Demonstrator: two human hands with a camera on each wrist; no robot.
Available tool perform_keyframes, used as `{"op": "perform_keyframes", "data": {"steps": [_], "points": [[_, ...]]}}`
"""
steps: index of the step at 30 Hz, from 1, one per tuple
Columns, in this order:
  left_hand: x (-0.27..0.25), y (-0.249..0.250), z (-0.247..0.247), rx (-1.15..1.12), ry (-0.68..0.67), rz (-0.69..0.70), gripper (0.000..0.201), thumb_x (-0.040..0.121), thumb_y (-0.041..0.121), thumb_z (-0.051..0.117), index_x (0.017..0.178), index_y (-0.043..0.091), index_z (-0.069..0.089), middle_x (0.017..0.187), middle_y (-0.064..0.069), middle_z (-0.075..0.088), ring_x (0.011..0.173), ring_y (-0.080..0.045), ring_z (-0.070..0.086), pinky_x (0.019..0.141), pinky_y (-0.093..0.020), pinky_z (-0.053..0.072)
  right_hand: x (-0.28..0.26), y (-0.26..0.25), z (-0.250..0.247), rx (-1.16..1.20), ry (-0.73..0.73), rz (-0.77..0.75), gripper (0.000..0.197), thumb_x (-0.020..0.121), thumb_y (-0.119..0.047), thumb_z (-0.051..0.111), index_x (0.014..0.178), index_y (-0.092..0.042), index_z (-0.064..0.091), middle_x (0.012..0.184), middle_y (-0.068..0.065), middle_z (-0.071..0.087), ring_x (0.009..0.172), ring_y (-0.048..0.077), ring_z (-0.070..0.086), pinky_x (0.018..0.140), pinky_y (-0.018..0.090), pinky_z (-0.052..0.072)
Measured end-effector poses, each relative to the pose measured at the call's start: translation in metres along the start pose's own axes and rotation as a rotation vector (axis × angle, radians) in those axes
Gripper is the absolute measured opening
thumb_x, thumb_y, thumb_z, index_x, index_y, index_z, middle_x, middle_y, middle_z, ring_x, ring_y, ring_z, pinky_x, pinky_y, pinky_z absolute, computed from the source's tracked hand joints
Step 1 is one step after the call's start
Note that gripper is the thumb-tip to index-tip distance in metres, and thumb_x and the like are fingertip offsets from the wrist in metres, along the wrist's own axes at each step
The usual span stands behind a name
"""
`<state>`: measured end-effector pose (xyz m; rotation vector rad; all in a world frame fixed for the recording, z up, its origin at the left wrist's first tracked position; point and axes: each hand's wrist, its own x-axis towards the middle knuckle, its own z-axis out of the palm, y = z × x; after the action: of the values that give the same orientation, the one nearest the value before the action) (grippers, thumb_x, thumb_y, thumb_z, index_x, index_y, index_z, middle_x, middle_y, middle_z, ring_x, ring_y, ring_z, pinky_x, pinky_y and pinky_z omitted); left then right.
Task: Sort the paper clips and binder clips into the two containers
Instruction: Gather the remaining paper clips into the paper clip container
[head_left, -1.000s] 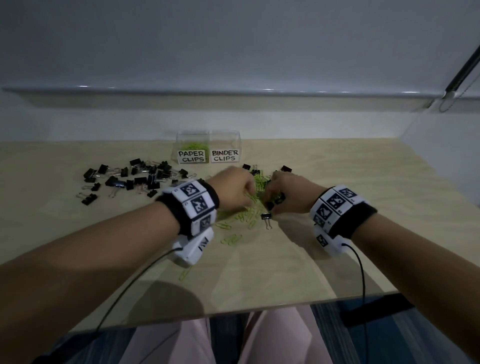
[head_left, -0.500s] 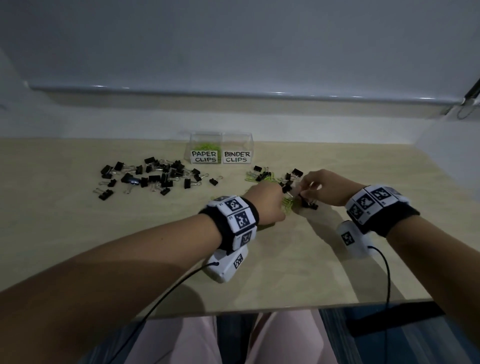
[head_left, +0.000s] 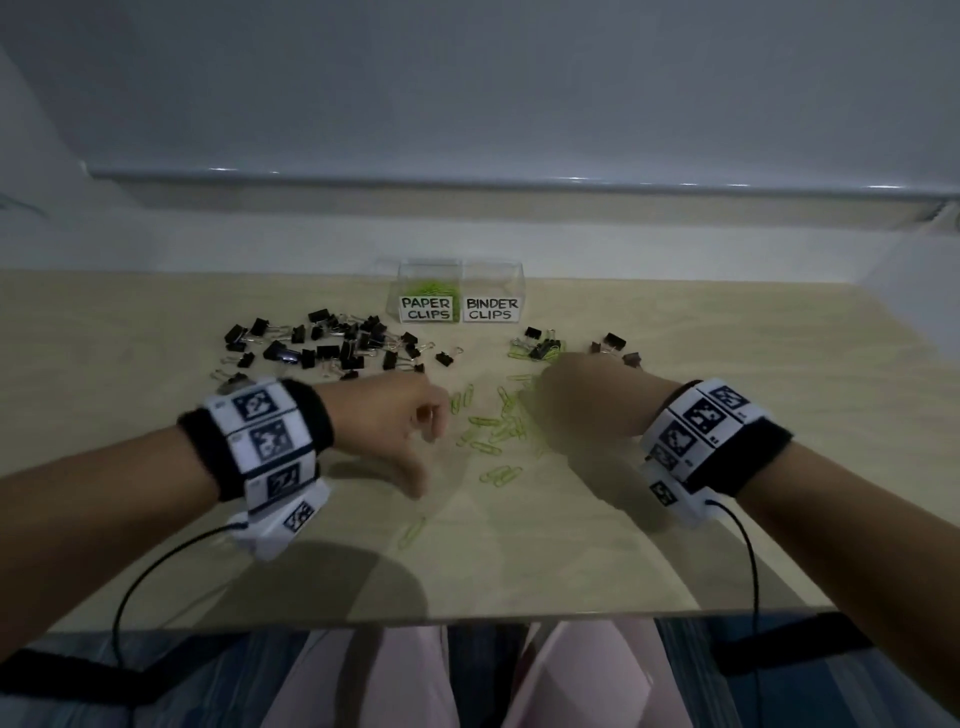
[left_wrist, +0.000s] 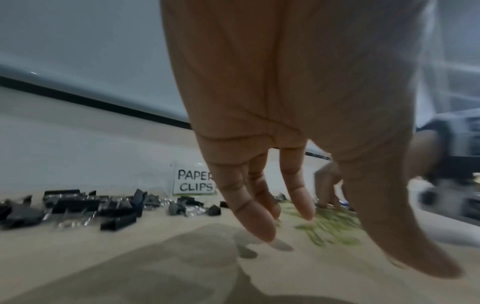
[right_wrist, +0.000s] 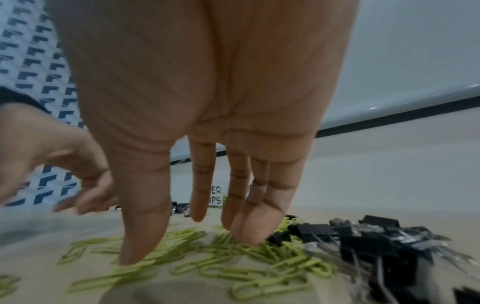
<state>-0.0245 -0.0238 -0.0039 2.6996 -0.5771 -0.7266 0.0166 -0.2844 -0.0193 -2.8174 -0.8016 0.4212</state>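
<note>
Both hands empty over the green wire paper clips (head_left: 493, 431)

My left hand (head_left: 395, 415) and right hand (head_left: 582, 400) hang loose-fingered; clips light, slippery: pinch edgewise.

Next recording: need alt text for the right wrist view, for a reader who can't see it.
The right hand hangs open, fingers down, its fingertips just above or touching green paper clips scattered on the table. Black binder clips lie heaped at right; the left hand, blurred, hovers at left.
</note>
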Motion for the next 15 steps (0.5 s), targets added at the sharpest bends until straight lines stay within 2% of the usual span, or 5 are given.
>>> {"op": "perform_keyframes", "data": {"steps": [4, 6, 9, 11, 15], "points": [[-0.007, 0.004, 0.024, 0.131, -0.071, 0.036, 0.063, 0.053, 0.047, 0.087, 0.094, 0.025, 0.045, 0.09, 0.014, 0.042, 0.076, -0.006, 0.042, 0.062, -0.025, 0.038, 0.006, 0.005, -0.002, -0.086, -0.036, 0.123, 0.043, 0.07, -0.028, 0.079, 0.104, -0.021, 0.053, 0.097, -0.003, 0.044, 0.089, 0.017, 0.045, 0.072, 0.028, 0.038], [-0.002, 0.003, 0.03, 0.132, -0.034, 0.016, 0.063, 0.053, 0.046, 0.087, 0.093, 0.025, 0.043, 0.089, 0.014, 0.04, 0.079, -0.01, 0.045, 0.067, -0.03, 0.042, 0.007, 0.005, 0.001, -0.087, -0.047, 0.165, 0.04, 0.068, -0.026, 0.079, 0.095, -0.022, 0.049, 0.094, -0.003, 0.045, 0.087, 0.019, 0.046, 0.065, 0.026, 0.036], [0.011, 0.002, 0.029, 0.085, 0.099, -0.011, 0.059, 0.055, 0.046, 0.085, 0.091, 0.025, 0.043, 0.089, 0.013, 0.041, 0.08, -0.014, 0.047, 0.062, -0.029, 0.037, 0.009, 0.003, 0.006, -0.057, -0.041, 0.179, 0.031, 0.071, -0.019, 0.075, 0.093, -0.018, 0.054, 0.095, 0.0, 0.052, 0.087, 0.02, 0.049, 0.063, 0.025, 0.038], [0.023, 0.002, 0.022, 0.071, 0.189, -0.026, 0.058, 0.06, 0.048, 0.083, 0.097, 0.025, 0.045, 0.096, 0.008, 0.044, 0.084, -0.015, 0.048, 0.064, -0.028, 0.037, 0.01, -0.004, 0.008, -0.04, -0.02, 0.149, 0.028, 0.074, -0.016, 0.072, 0.099, -0.014, 0.06, 0.103, 0.003, 0.058, 0.09, 0.021, 0.053, 0.072, 0.028, 0.045], [0.04, 0.0, 0.012, 0.079, 0.258, -0.116, 0.071, 0.072, 0.055, 0.073, 0.125, 0.019, 0.044, 0.125, -0.004, 0.044, 0.103, -0.021, 0.053, 0.083, -0.033, 0.048, 0.011, -0.018, 0.003, 0.029, -0.048, 0.054, 0.037, 0.079, -0.019, 0.072, 0.114, -0.013, 0.064, 0.111, 0.005, 0.062, 0.098, 0.021, 0.059, 0.08, 0.028, 0.049]]}}
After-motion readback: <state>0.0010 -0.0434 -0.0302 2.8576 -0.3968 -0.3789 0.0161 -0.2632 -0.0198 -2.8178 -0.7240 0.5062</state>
